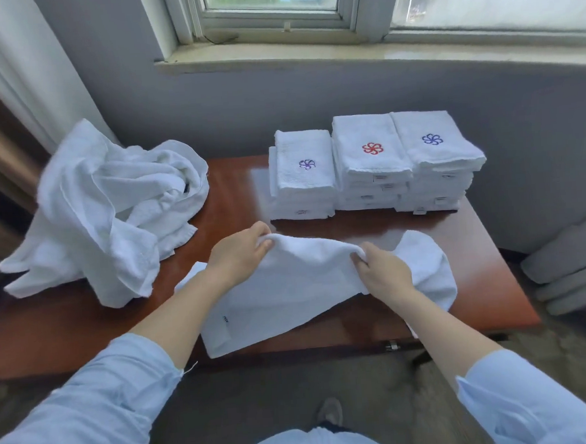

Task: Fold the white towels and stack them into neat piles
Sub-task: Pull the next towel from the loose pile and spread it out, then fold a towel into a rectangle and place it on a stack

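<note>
On the table (pixel 235 191), near its front edge, we hold a white towel (pixel 289 290) with both hands. Our left hand (pixel 238 256) pinches its far edge, fingers curled over the cloth, and our right hand (pixel 384 274) grips a bunch of it, fingers closed round the terry. Between the hands the towel rises in a soft ridge. Its near part lies flat on the wood, with a small label by the near left corner, and its right end bulges past our right hand in a rounded lump. At the far right of the table three stacks of folded towels stand side by side, touching: the left pile (pixel 305 186) is lower, with a purple flower stitched on top, the middle pile (pixel 368 128) bears a red flower, and the right pile (pixel 433 120) a blue one. All are blocky, with looped, nubbly faces and small tags along the near edges. At the far left a heap (pixel 112 212) of unfolded towels lies crumpled and creased, spilling over the table's edge. The tabletop is smooth, glossy, reddish-brown wood. Our sleeves (pixel 107 398) are pale blue cloth.
</note>
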`<state>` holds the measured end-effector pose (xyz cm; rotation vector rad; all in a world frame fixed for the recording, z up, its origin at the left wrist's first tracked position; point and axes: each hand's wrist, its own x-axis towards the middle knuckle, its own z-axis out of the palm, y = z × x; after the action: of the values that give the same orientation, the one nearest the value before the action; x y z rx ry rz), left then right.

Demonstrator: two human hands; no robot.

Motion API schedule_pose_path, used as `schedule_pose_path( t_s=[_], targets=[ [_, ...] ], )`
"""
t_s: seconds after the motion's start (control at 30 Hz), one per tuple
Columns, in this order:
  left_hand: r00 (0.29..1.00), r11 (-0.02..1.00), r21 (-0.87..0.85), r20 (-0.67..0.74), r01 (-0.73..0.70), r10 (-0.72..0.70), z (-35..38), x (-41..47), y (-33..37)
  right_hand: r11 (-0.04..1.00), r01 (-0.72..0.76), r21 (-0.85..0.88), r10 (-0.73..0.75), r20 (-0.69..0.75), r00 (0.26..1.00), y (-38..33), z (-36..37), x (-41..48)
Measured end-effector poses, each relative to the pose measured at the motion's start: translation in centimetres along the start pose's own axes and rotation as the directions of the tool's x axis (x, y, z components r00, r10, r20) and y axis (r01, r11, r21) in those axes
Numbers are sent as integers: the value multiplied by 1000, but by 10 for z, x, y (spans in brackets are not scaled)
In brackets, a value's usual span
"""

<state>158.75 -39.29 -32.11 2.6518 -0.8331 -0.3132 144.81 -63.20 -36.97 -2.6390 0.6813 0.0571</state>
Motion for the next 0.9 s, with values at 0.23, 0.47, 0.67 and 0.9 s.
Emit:
schedule_pose_path(
  t_s=[0.23, 0.47, 0.67, 0.9],
  targets=[
    [888, 974, 212, 428, 81, -167, -19, -8, -14, 996, -73, -50, 89, 530, 844, -32, -33, 0],
    [988, 993, 110, 138, 48, -63, -21, 1, -19, 989, 23, -145, -18, 38, 999, -43, -47, 13],
    [998, 974, 222, 51, -37, 26, 4, 14, -21, 949, 117, -294, -130, -24, 991, -39, -30, 30],
    [926, 975, 158, 322, 155, -199, 68, -22, -34, 928, 349, -129, -315, 226, 922, -45, 38, 4]
  ],
)
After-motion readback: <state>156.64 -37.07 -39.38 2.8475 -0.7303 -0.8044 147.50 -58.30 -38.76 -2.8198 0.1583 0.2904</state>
